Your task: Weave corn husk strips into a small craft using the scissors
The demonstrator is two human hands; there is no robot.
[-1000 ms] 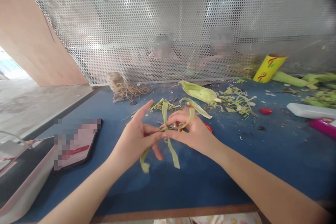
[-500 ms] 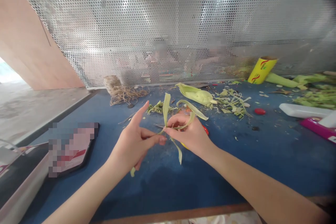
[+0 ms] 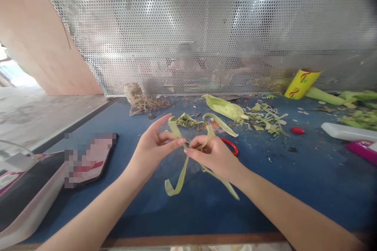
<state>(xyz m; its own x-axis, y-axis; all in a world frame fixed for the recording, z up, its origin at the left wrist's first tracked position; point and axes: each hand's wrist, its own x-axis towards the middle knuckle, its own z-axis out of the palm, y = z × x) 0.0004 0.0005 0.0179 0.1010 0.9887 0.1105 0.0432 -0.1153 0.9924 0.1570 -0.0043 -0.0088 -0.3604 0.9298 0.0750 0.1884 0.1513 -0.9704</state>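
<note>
My left hand [image 3: 156, 147] pinches a pale green corn husk strip [image 3: 174, 128] between thumb and fingers. Close beside it, my right hand [image 3: 213, 153] is closed on husk strips [image 3: 223, 126], their fingertips nearly meeting at the middle. One strip end [image 3: 176, 190] curls down below the hands, and another tail [image 3: 225, 186] hangs under the right palm. A red looped handle [image 3: 234, 147] shows behind my right hand; the rest of it is hidden. Past the hands lies a small heap of green shreds [image 3: 185, 120].
A corn husk [image 3: 225, 108] and cut scraps [image 3: 266, 119] lie at the back. A string bundle [image 3: 147, 105], yellow tube [image 3: 302, 83], red oval piece [image 3: 298, 130] and white-handled object [image 3: 347, 131] stand around. A phone [image 3: 94, 160] lies left. Perforated metal panel [image 3: 206, 27] borders the table; people are behind it.
My left hand has come in to the right and now pinches a strip beside my right hand. The strips have shifted, with longer tails hanging below. The view has swung slightly left.
</note>
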